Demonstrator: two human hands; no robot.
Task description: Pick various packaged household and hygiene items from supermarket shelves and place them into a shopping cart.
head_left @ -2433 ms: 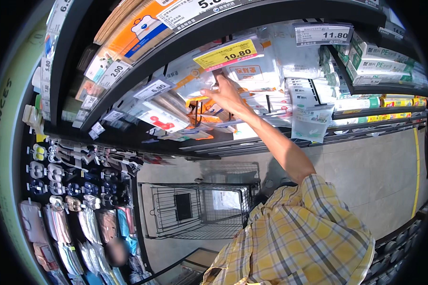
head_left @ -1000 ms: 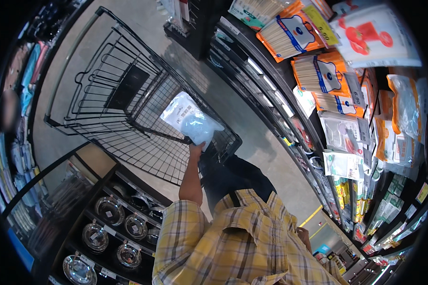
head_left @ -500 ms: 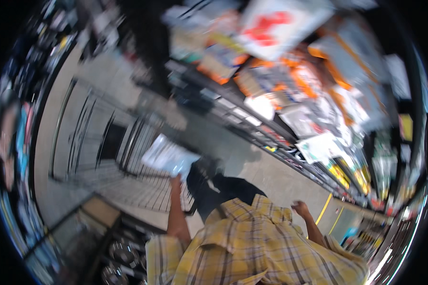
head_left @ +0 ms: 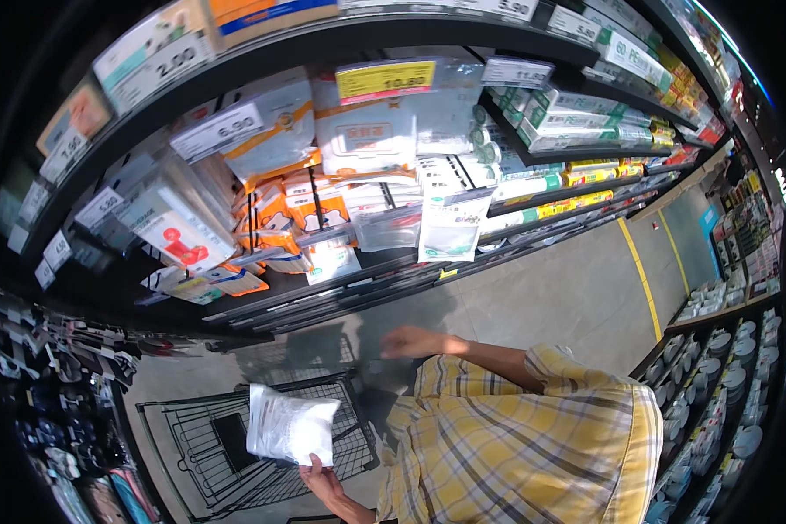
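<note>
My left hand (head_left: 320, 477) grips the lower corner of a white plastic bag package (head_left: 293, 426), its fingers closed on the edge. The package is tilted over the wire shopping cart (head_left: 227, 463), apart from the basket floor as far as I can see. My right hand (head_left: 413, 342) reaches across in front of my body, between the cart and the shelf. Motion smears its fingers. Nearest ahead of it on the shelf rack hang white pouches (head_left: 456, 225) and orange-edged packs (head_left: 310, 205).
A black shelf (head_left: 349, 306) with price tags spans the far side, stocked with long green-and-white boxes (head_left: 589, 122) on the right. Racks of round goods (head_left: 725, 380) stand at the right, dark hanging goods (head_left: 52, 437) at the left. Yellow lines (head_left: 642, 279) mark the grey floor.
My body and view have turned right, so the shelf now faces me. My left hand still holds the package over the cart. My right hand has come forward and inward toward the shelf.
</note>
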